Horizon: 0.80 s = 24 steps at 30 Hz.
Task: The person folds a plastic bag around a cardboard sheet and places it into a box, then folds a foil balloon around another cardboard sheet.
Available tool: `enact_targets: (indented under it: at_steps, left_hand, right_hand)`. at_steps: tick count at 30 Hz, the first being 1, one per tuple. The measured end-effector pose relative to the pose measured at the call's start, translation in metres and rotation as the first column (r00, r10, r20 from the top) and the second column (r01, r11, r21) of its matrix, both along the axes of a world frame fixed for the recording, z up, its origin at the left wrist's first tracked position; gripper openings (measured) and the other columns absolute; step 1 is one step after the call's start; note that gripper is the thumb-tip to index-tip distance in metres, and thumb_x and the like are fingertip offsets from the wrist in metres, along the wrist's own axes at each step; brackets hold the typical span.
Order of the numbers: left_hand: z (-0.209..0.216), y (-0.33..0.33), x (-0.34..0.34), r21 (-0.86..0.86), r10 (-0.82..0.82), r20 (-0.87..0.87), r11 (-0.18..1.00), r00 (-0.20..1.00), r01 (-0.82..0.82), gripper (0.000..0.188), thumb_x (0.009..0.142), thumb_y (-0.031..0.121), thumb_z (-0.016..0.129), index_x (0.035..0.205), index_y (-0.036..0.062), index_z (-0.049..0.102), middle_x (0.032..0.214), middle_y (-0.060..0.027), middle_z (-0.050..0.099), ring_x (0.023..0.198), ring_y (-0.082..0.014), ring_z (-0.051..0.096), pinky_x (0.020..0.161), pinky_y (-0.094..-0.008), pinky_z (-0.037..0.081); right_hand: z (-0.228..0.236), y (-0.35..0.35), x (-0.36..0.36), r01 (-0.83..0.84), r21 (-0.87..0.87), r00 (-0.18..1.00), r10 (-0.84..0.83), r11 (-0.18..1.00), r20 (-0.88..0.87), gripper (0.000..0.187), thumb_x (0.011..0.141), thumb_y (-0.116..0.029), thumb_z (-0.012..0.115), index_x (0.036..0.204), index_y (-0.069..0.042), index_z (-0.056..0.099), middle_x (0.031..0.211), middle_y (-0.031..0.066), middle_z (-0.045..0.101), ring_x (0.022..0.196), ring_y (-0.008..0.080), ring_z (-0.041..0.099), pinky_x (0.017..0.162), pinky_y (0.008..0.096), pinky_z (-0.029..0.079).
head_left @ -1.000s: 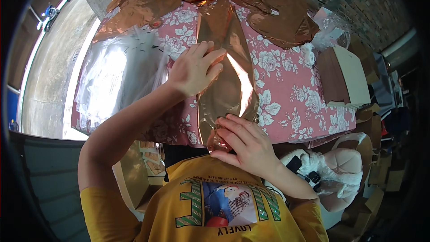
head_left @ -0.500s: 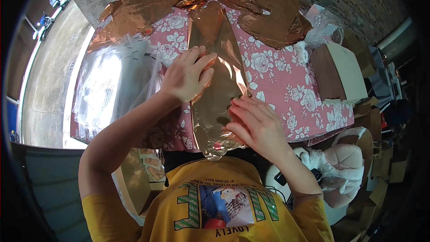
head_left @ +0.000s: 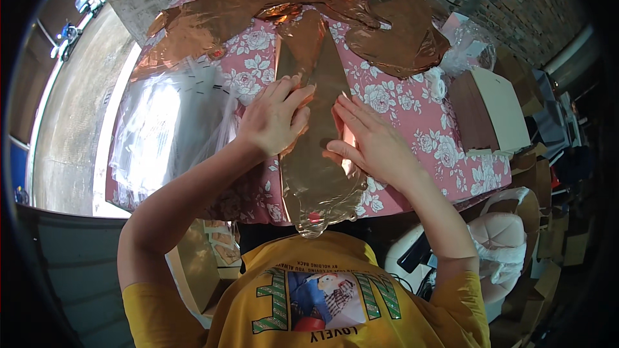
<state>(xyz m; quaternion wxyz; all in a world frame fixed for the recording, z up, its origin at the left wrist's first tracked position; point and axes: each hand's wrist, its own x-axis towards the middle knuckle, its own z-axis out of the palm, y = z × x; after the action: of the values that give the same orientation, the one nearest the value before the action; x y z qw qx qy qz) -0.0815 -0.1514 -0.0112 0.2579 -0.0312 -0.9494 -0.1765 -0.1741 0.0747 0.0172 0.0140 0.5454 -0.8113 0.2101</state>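
A flat, copper-coloured foil balloon (head_left: 309,183) lies lengthwise in front of me, its sides folded inward into a long, narrow shape. Its rounded, crinkled near end reaches the table's front edge and has a small red spot. My left hand (head_left: 274,115) rests on its left side, fingers extended and thumb apart. On the opposite side, my right hand (head_left: 371,135) lies with fingers stretched out along the folded edge. Beyond both hands, more flat copper foil balloons (head_left: 400,38) are spread across the far part of the table.
A pink, white-flowered cloth (head_left: 412,106) covers the table. Clear plastic bags (head_left: 155,122) are piled at the left. At the right stand a brown-and-cream carton (head_left: 477,113) and crumpled clear plastic (head_left: 467,48). A pale padded chair (head_left: 500,238) is at the lower right.
My right hand has moved farther from me along the balloon's right edge, and its fingers now lie straighter. My left hand stays near the same spot.
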Motion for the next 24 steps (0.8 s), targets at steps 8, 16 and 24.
enact_targets:
  at_steps: [8,16,24]
  left_hand:
    - [-0.001,0.000,0.000,-0.040,0.000,-0.038,0.999,0.999,-0.001,0.044,0.092,0.018,0.061,0.135,0.0086,0.056,0.131,-0.0173,0.055,0.117,-0.0361,0.055,0.101,-0.0444,0.045]
    - [-0.005,0.001,-0.001,-0.097,0.005,-0.039,0.995,0.999,-0.008,0.040,0.089,0.020,0.063,0.127,0.0055,0.059,0.125,-0.0170,0.057,0.116,-0.0337,0.057,0.101,-0.0426,0.046]
    - [-0.006,-0.004,-0.001,-0.053,0.004,-0.018,0.999,1.000,-0.005,0.039,0.094,0.020,0.059,0.131,0.0071,0.058,0.130,-0.0169,0.056,0.114,-0.0361,0.057,0.099,-0.0439,0.046]
  right_hand:
    - [0.006,-0.017,0.001,-0.090,0.024,0.989,0.092,0.996,-0.119,0.083,0.095,-0.055,0.057,0.146,0.007,0.040,0.155,0.0246,0.036,0.146,0.0402,0.030,0.121,0.0460,0.025]
    - [-0.009,-0.020,0.006,-0.104,0.099,0.988,0.114,0.990,-0.101,0.083,0.097,-0.055,0.053,0.149,0.007,0.034,0.156,0.0257,0.033,0.148,0.0409,0.027,0.122,0.0470,0.024]
    - [0.024,0.012,0.002,-0.035,-0.090,0.956,0.059,0.995,0.287,0.060,0.105,-0.035,0.045,0.150,0.003,0.035,0.157,0.0225,0.035,0.148,0.0370,0.028,0.121,0.0441,0.024]
